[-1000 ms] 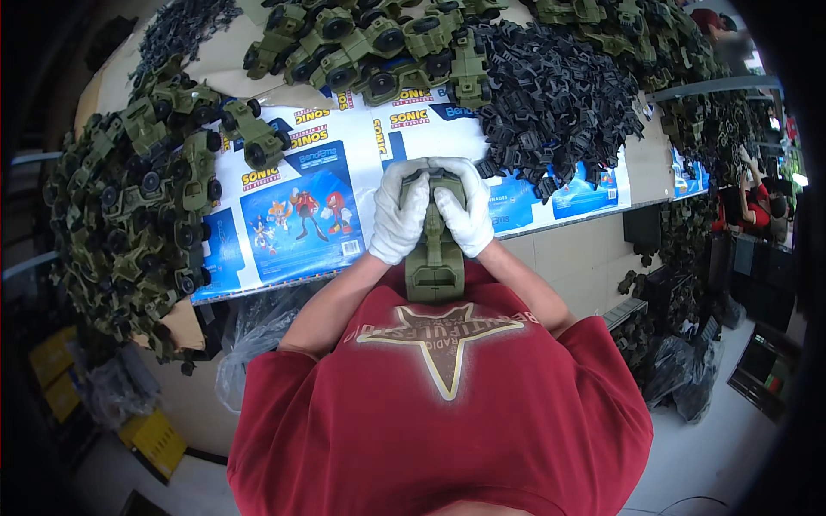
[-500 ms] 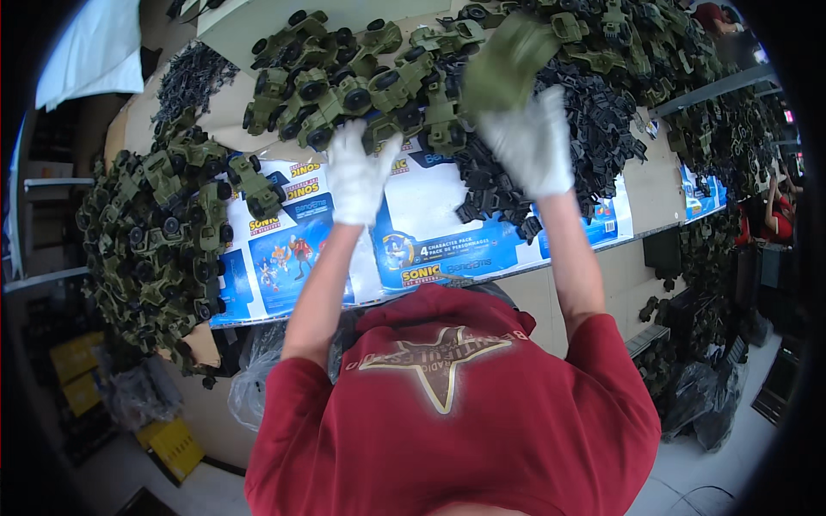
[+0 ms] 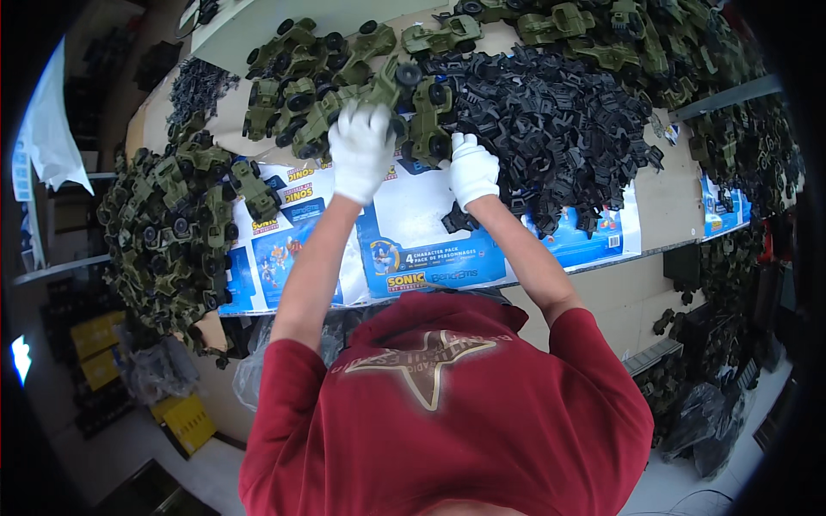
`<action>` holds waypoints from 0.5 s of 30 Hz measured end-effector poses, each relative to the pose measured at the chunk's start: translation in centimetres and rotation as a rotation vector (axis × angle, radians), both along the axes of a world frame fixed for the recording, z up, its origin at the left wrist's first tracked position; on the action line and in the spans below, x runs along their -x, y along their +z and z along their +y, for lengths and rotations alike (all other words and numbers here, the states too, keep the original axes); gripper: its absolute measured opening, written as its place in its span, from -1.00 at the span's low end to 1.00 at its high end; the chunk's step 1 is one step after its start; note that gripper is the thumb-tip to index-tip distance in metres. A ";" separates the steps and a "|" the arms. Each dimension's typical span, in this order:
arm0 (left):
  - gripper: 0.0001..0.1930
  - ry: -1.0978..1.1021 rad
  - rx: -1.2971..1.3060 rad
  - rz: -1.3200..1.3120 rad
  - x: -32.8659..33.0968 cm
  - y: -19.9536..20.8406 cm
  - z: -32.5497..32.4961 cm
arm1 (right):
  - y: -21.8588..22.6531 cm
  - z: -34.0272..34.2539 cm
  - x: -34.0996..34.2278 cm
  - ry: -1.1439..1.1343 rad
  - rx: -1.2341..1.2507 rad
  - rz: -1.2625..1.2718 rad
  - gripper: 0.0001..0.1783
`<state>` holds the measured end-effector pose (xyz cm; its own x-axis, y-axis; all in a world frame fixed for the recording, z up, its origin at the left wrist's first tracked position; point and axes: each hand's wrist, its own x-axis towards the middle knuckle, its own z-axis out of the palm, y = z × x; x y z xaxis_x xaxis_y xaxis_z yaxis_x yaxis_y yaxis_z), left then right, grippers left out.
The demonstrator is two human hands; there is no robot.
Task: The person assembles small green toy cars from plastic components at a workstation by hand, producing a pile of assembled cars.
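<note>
wheels (image 3: 408, 75) are already fitted on green toy jeeps (image 3: 428, 123) across the far desk (image 3: 667, 189); black plastic parts (image 3: 559, 120) are left loose at right. the left hand (image 3: 361, 153), blurred, and right hand (image 3: 473, 170), fingers bent, are held near the jeeps; any grip cannot be told.

From my remote station I see a pale floor (image 3: 667, 473) at lower right, a yellow plastic bin (image 3: 189, 423) at lower left, a grey metal rail (image 3: 64, 269) above it, and bright light (image 3: 21, 359) at far left.
</note>
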<state>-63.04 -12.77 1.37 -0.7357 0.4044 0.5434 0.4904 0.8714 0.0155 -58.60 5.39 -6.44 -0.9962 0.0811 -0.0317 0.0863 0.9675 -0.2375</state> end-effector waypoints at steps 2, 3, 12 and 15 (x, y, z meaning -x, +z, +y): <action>-0.57 -0.007 0.201 0.061 -4.3 0.0 -2.1 | -0.9 0.5 0.4 0.048 -0.021 0.010 -0.67; -0.58 0.011 0.273 0.056 -6.9 -0.5 -3.5 | -1.7 0.9 0.8 0.076 -0.052 0.045 -0.71; -0.52 -0.403 0.125 -0.635 -18.2 -2.3 -11.1 | 0.9 3.0 -1.0 -0.052 0.581 0.326 -0.85; -0.22 0.155 -0.124 -0.543 -15.3 -2.0 -11.1 | 0.6 1.8 -2.7 -0.273 0.820 0.161 -0.85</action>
